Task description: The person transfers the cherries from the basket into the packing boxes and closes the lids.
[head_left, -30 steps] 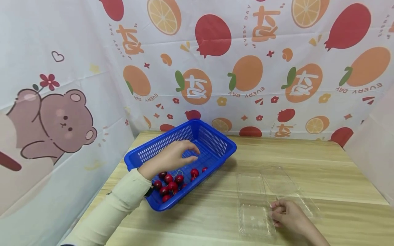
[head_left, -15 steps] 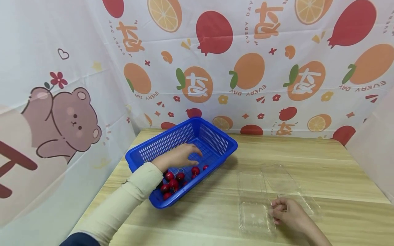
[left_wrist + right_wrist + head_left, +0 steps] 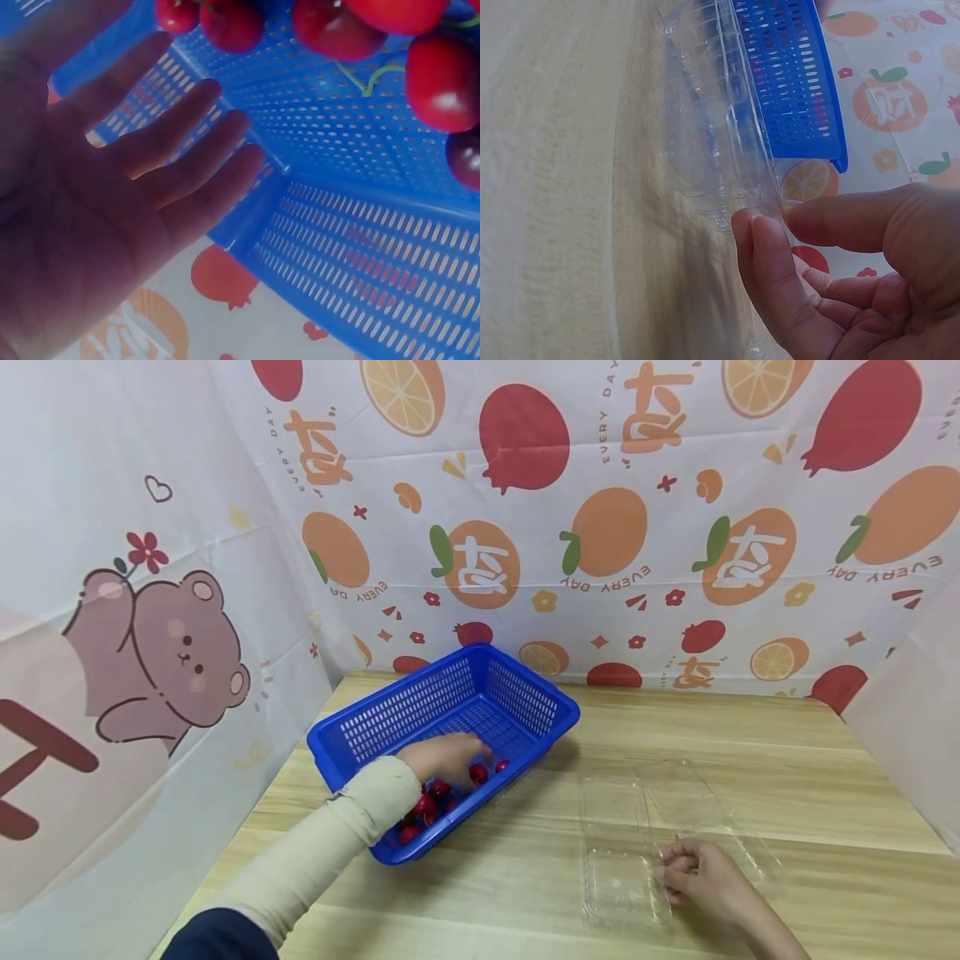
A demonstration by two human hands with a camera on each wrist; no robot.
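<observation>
My left hand (image 3: pixel 448 755) reaches into a blue plastic basket (image 3: pixel 564 710) at centre left, low among red cherries (image 3: pixel 426 808). In the left wrist view its fingers (image 3: pixel 199 169) are extended and spread, with nothing between them. Cherries (image 3: pixel 442 79), some dark, some with green stems, lie close by on the mesh floor. The forearm covers part of the pile in the head view. On the right, my right hand (image 3: pixel 708 878) pinches the edge of a clear plastic clamshell box (image 3: pixel 622 881) between thumb and fingertips, as the right wrist view shows.
Beside the box, a second clear plastic section (image 3: pixel 686 797) lies slanted on the wooden table (image 3: pixel 510 893). A fruit-print cloth (image 3: pixel 525 552) hangs along the table's back edge. More cloth, with a bear print (image 3: pixel 187 652), walls the left side.
My left hand has moved slightly right and lower into the basket, down to the cherries. The right hand keeps its pinch on the clamshell box. The head view has shifted a little.
</observation>
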